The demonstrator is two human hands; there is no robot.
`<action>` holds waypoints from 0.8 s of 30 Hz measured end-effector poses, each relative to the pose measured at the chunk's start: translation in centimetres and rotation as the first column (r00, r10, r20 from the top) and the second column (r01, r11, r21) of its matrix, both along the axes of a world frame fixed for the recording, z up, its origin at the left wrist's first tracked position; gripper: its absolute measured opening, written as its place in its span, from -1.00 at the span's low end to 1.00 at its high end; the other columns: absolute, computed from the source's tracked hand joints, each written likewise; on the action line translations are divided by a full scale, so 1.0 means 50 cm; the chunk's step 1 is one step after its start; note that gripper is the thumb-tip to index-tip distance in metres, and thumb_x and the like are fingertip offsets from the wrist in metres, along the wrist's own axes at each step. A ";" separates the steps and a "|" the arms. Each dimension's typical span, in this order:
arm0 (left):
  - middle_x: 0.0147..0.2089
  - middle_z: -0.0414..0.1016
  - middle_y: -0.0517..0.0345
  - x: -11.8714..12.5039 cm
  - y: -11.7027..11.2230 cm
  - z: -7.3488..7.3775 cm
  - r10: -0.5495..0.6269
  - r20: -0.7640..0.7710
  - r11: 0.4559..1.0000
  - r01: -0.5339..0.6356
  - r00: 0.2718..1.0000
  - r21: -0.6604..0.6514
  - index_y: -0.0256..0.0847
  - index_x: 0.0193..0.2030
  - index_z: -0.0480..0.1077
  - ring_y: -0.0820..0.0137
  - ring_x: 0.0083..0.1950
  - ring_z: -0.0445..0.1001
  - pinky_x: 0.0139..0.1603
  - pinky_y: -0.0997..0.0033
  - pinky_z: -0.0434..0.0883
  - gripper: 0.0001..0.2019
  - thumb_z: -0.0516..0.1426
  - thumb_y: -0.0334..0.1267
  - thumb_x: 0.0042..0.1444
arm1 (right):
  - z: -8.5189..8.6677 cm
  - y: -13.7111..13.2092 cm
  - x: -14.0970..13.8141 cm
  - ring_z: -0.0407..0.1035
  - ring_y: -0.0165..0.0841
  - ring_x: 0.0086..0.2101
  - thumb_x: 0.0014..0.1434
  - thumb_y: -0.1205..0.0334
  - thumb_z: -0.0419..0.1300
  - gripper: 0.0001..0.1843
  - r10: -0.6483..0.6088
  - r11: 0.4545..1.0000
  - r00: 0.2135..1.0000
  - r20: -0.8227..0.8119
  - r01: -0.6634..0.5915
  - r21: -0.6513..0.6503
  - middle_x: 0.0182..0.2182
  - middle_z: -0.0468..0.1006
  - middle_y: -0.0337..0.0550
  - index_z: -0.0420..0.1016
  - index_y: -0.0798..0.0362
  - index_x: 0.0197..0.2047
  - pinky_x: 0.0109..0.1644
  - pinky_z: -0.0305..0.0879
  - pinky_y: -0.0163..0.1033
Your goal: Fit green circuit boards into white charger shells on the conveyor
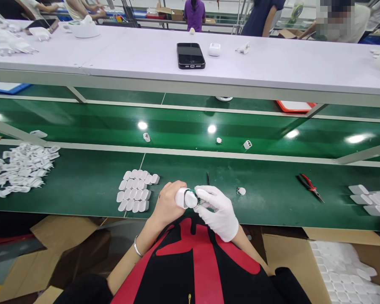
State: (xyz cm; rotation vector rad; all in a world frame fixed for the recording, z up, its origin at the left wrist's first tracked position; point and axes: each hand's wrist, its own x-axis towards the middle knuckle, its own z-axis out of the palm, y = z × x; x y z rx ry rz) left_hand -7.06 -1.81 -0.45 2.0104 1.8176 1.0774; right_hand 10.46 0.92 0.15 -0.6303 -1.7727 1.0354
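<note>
My bare left hand point(168, 202) is closed round a small white charger housing point(184, 198), held just above the near edge of the green work surface point(82, 185). My right hand point(217, 211), in a white glove, pinches the open end of the same housing, where a dark inner part shows. A neat block of white housings point(135, 191) lies just left of my hands. A single small white part point(241, 191) lies to the right of them. A thin dark tool point(207, 178) rests behind my hands.
Red-handled pliers point(310, 186) lie at right, with stacked white shells point(372, 200) beyond. A loose heap of white parts point(22, 169) sits far left. A cardboard box point(285, 253) of housings stands at lower right. A phone point(190, 55) lies on the white upper shelf. People work behind.
</note>
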 end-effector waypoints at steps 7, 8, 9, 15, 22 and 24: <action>-0.33 0.47 0.15 0.003 -0.004 0.002 0.008 -0.018 1.000 -0.008 1.000 0.000 -0.17 -0.30 0.29 0.33 -0.36 0.34 -0.32 0.39 0.28 -0.82 0.06 -0.46 -0.08 | 0.012 -0.008 -0.014 0.46 -0.35 -0.25 0.11 0.45 0.20 -0.53 -0.073 0.989 0.996 0.049 0.066 0.135 -0.05 0.45 -0.03 0.41 -0.10 0.08 -0.34 0.50 -0.32; -0.35 0.46 0.16 0.003 -0.004 0.003 0.006 -0.025 1.000 -0.006 1.000 0.002 -0.17 -0.30 0.29 0.34 -0.37 0.33 -0.32 0.39 0.27 -0.82 0.05 -0.46 -0.08 | 0.013 -0.010 -0.017 0.46 -0.33 -0.22 0.11 0.46 0.19 -0.53 -0.089 0.986 0.994 0.064 0.079 0.149 -0.06 0.45 -0.03 0.41 -0.09 0.08 -0.29 0.51 -0.30; -0.36 0.46 0.16 0.003 -0.004 0.003 0.003 -0.032 1.000 -0.003 0.999 0.005 -0.17 -0.30 0.29 0.34 -0.37 0.33 -0.32 0.38 0.27 -0.82 0.04 -0.47 -0.09 | 0.014 -0.012 -0.020 0.45 -0.32 -0.18 0.12 0.47 0.17 -0.53 -0.104 0.984 0.991 0.083 0.090 0.156 -0.06 0.46 -0.03 0.41 -0.08 0.08 -0.23 0.51 -0.27; -0.37 0.45 0.17 0.002 -0.004 -0.002 0.013 -0.006 1.000 -0.013 1.000 -0.011 -0.17 -0.30 0.30 0.35 -0.38 0.33 -0.33 0.39 0.26 -0.79 0.06 -0.47 -0.14 | 0.017 -0.009 -0.011 0.43 -0.30 -0.19 0.12 0.36 0.19 -0.51 0.028 0.999 0.992 0.120 -0.023 -0.046 0.00 0.44 -0.06 0.37 -0.11 0.13 -0.17 0.48 -0.19; -0.40 0.42 0.20 0.030 -0.004 0.002 -0.037 0.145 0.999 0.041 0.989 -0.029 -0.17 -0.31 0.30 0.39 -0.40 0.32 -0.36 0.42 0.26 -0.78 0.10 -0.45 -0.17 | 0.001 0.003 -0.031 0.16 -0.24 0.20 0.30 -0.03 0.02 -0.45 0.183 0.778 0.948 -0.261 -0.302 -0.551 0.23 0.24 -0.10 0.11 -0.10 0.31 0.29 0.08 -0.02; -0.42 0.40 0.22 0.037 -0.004 0.001 -0.060 0.203 0.998 0.064 0.977 -0.013 -0.18 -0.32 0.29 0.41 -0.42 0.31 -0.38 0.43 0.25 -0.77 0.09 -0.46 -0.20 | -0.007 0.002 -0.047 0.12 -0.25 0.21 0.26 -0.04 0.07 -0.48 0.173 0.782 0.955 -0.241 -0.282 -0.555 0.22 0.26 -0.12 0.24 -0.08 0.25 0.33 -0.01 -0.05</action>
